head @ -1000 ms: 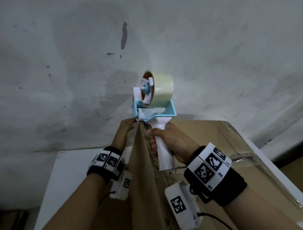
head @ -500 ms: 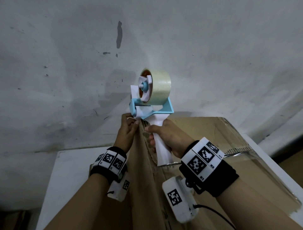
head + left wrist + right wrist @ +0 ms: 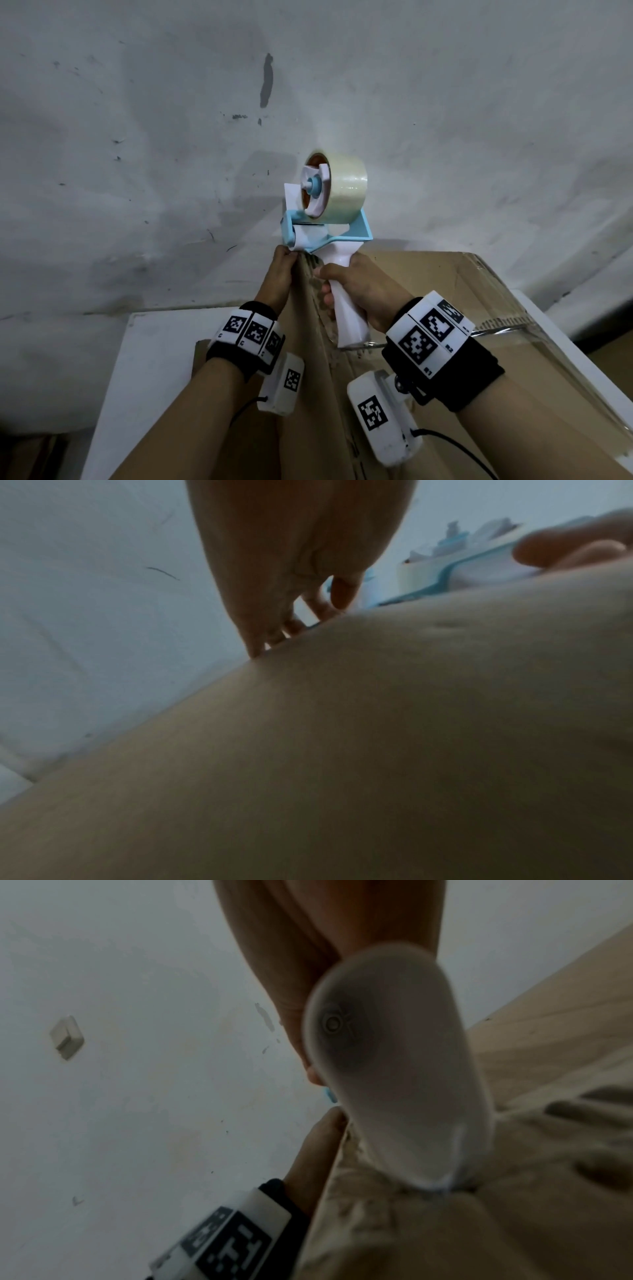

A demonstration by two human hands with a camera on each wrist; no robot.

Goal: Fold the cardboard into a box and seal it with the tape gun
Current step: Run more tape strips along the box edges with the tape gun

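Cardboard box (image 3: 428, 291) stands on white table (image 3: 150, 359) by the grey wall (image 3: 137, 137), its raised edge running up btwn the two wrists. R hand (image 3: 359, 291) has its grip wrapped round the white handle of the tape gun (image 3: 329, 233), which points up w/ clear roll on top, front roller at the box's top edge. L hand (image 3: 279, 274) pinches that top edge just below the roller, fingertips (image 3: 257, 647) on the cardboard. Clear tape strip (image 3: 507, 329) crosses box's right face.
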